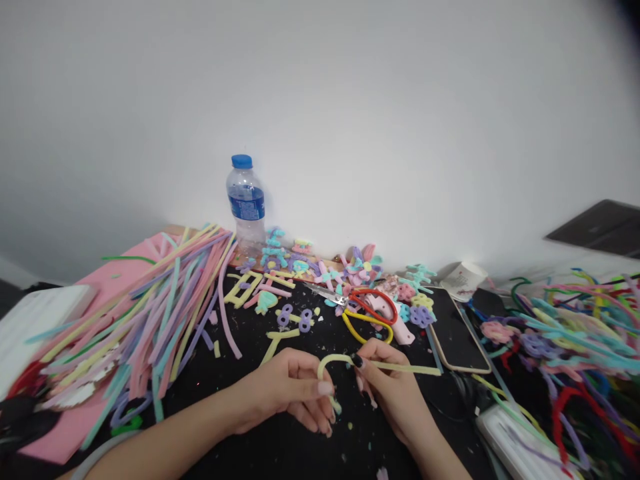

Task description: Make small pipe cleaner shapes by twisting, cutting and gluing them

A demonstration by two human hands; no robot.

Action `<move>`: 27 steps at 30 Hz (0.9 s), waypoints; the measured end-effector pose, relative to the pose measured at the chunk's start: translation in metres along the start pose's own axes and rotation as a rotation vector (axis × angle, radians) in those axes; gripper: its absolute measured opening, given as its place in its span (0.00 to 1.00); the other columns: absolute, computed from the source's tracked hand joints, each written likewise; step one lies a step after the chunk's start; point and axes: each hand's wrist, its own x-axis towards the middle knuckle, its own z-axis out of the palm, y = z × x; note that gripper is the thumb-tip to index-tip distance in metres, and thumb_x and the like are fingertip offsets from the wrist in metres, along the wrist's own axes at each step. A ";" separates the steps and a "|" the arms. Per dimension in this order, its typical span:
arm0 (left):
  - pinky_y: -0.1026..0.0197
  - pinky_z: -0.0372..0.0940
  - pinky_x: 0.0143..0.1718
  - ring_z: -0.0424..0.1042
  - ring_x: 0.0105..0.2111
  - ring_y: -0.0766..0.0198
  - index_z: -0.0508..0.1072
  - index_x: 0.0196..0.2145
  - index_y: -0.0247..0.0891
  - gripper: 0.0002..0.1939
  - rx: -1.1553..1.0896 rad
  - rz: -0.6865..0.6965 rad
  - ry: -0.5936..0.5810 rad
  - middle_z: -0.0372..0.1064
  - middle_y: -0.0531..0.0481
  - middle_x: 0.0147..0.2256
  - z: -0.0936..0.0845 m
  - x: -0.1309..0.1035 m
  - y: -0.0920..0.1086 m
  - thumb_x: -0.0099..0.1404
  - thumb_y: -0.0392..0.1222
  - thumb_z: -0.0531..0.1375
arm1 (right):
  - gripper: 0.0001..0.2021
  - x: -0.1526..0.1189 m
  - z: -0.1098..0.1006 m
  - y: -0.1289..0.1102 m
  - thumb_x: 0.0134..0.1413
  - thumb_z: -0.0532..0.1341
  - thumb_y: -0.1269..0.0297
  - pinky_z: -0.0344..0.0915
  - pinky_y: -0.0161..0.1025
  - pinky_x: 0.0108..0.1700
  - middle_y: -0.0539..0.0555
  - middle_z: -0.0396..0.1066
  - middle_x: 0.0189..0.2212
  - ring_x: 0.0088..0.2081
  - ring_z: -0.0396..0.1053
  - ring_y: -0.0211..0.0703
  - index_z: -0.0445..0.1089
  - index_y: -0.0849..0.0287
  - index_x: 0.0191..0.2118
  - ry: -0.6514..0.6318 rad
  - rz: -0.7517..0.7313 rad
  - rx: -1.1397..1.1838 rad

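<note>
A pale yellow pipe cleaner (407,367) runs between both hands above the black table. Its left part is bent into a hook, and the rest sticks out straight to the right. My left hand (285,392) pinches the hooked end between thumb and fingers. Further along, my right hand (383,383) is closed on the straight part, thumb against fingers. Just beyond the hands lie scissors (345,301) with one red and one yellow handle, blades pointing left. Short yellow pieces (274,341) and small purple loops (305,320) rest near my left hand.
Loose pastel pipe cleaners (175,313) are heaped at left on pink sheet (55,440). A water bottle (246,207) stands by the wall. Finished fuzzy flowers (363,263) line the back. At right are a phone (460,333), a paper cup (465,280), a power strip (515,433) and tangled pipe cleaners (575,340).
</note>
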 end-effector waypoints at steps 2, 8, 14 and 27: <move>0.67 0.67 0.28 0.77 0.28 0.62 0.72 0.30 0.32 0.16 -0.056 -0.006 0.024 0.76 0.43 0.28 0.000 0.001 0.002 0.58 0.51 0.62 | 0.14 0.001 0.000 0.000 0.50 0.64 0.57 0.48 0.27 0.17 0.45 0.62 0.14 0.15 0.52 0.28 0.64 0.62 0.23 -0.008 -0.009 -0.027; 0.65 0.68 0.30 0.77 0.29 0.60 0.73 0.28 0.30 0.24 -0.120 -0.010 0.078 0.76 0.40 0.29 -0.001 0.002 0.005 0.61 0.57 0.56 | 0.13 0.001 0.003 0.001 0.48 0.64 0.58 0.48 0.28 0.16 0.45 0.62 0.14 0.14 0.53 0.29 0.65 0.61 0.24 -0.042 -0.005 -0.110; 0.65 0.66 0.31 0.77 0.31 0.59 0.70 0.30 0.31 0.18 -0.079 -0.024 0.118 0.76 0.39 0.31 0.000 0.002 0.004 0.62 0.52 0.58 | 0.10 0.000 0.005 0.000 0.49 0.64 0.60 0.49 0.29 0.17 0.46 0.62 0.16 0.16 0.53 0.29 0.68 0.62 0.25 -0.090 -0.010 -0.179; 0.64 0.63 0.32 0.74 0.33 0.62 0.66 0.38 0.35 0.15 0.170 0.115 0.186 0.76 0.45 0.34 0.000 0.005 0.005 0.59 0.47 0.62 | 0.12 0.002 0.008 -0.003 0.46 0.65 0.58 0.59 0.31 0.19 0.46 0.63 0.14 0.16 0.60 0.33 0.69 0.61 0.24 0.042 -0.033 -0.116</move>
